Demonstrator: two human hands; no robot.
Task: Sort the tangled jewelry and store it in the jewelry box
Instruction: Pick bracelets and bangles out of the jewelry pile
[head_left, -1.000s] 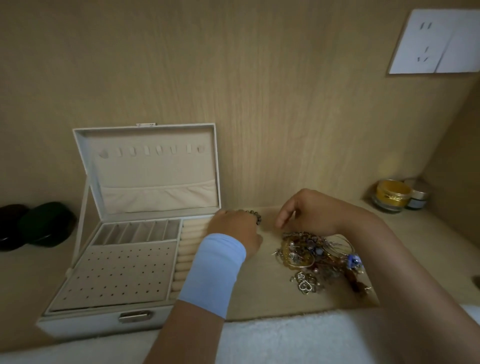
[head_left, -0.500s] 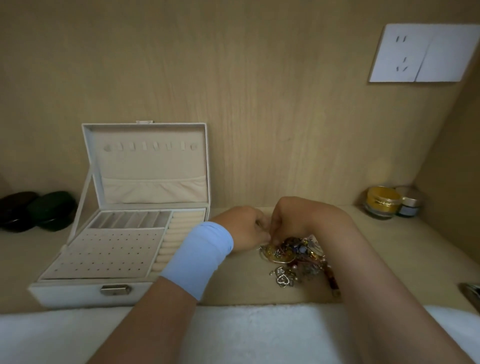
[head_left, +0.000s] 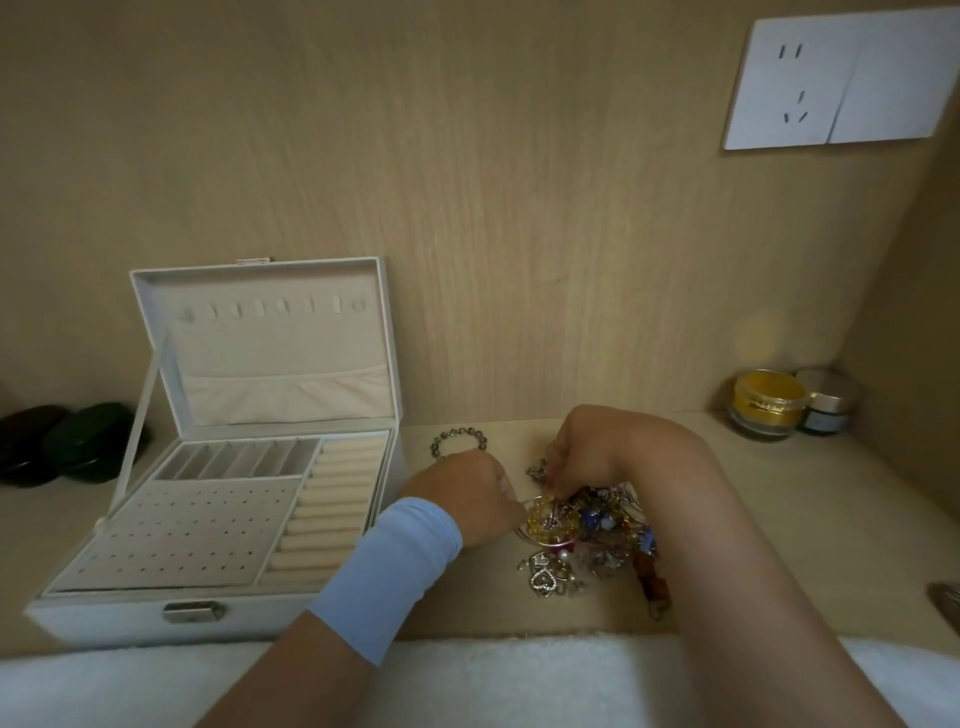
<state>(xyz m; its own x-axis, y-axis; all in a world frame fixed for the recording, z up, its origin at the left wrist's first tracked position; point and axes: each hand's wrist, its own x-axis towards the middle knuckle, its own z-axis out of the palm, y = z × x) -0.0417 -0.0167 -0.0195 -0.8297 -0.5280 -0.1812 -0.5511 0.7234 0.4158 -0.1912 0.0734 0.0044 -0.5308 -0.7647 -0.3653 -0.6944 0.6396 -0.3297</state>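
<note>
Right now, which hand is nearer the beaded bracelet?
Left. The left hand sits just in front of the beaded bracelet; the right hand is farther right, at the jewelry tangle.

Wearing a wide pale-blue band (head_left: 387, 571) snug round the left wrist: smooth, plain cloth, covering the lower forearm like a cuff. Bare skin all along the right forearm (head_left: 727, 545).

matt wood shelf (head_left: 779, 493), shiny jewelry (head_left: 555, 521) (metal)

Left hand (head_left: 462, 496) fingertips hidden under knuckles, right hand (head_left: 587, 447) tips buried in jewelry pile (head_left: 587, 530); we can't ID pcs. Bracelet (head_left: 457, 434) partly behind left hand. Metal obj (head_left: 948, 597) cropped at right edge.
</note>
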